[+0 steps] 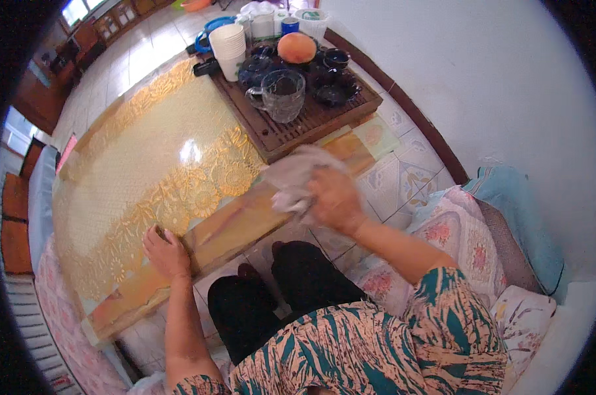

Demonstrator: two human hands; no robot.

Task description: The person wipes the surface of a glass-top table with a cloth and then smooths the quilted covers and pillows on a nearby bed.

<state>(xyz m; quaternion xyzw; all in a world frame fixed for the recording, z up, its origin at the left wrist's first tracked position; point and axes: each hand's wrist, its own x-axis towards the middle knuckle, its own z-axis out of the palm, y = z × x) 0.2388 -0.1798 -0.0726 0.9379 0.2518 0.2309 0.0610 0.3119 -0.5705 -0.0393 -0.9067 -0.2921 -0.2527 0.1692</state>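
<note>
A crumpled light grey cloth (291,174) is bunched in my right hand (336,199), pressed on the marbled table edge in front of the wooden tea tray (266,137). Both cloth and hand are a little blurred. My left hand (168,254) rests near the table's front edge, its fingers bent. Something small and dark shows beside those fingers, too little of it to name. Under the left hand is a clear cover over a gold lace-patterned tablecloth (196,191).
On the tray stand a glass mug (283,97), stacked paper cups (229,51), dark teaware (336,87) and an orange-red round fruit (297,48). A blue can (289,26) is behind. To the right are a quilted floral seat cover (466,237) and a white wall (495,99).
</note>
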